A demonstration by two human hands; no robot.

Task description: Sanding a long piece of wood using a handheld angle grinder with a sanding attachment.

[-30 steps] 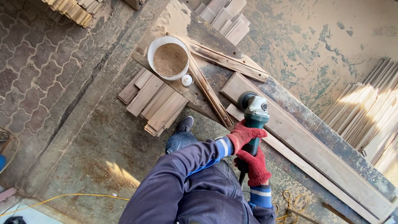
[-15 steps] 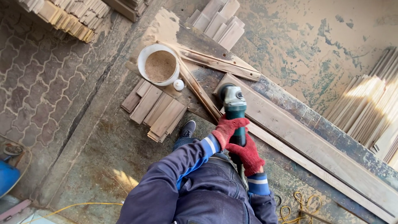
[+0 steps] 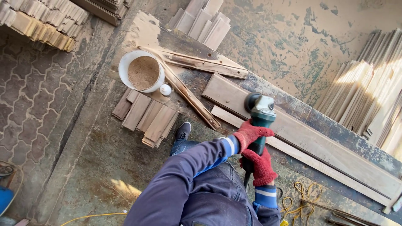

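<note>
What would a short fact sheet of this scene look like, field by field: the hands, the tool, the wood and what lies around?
Left hand: left hand in a red glove, gripping the green power sander near its head
Right hand: right hand in a red glove, on the sander's rear handle
Tool position: its head rests on the long plank
Support: dusty workbench
On the bench: white bucket of sawdust, small white cap
Below the bench: short boards
Floor: yellow cable
</note>
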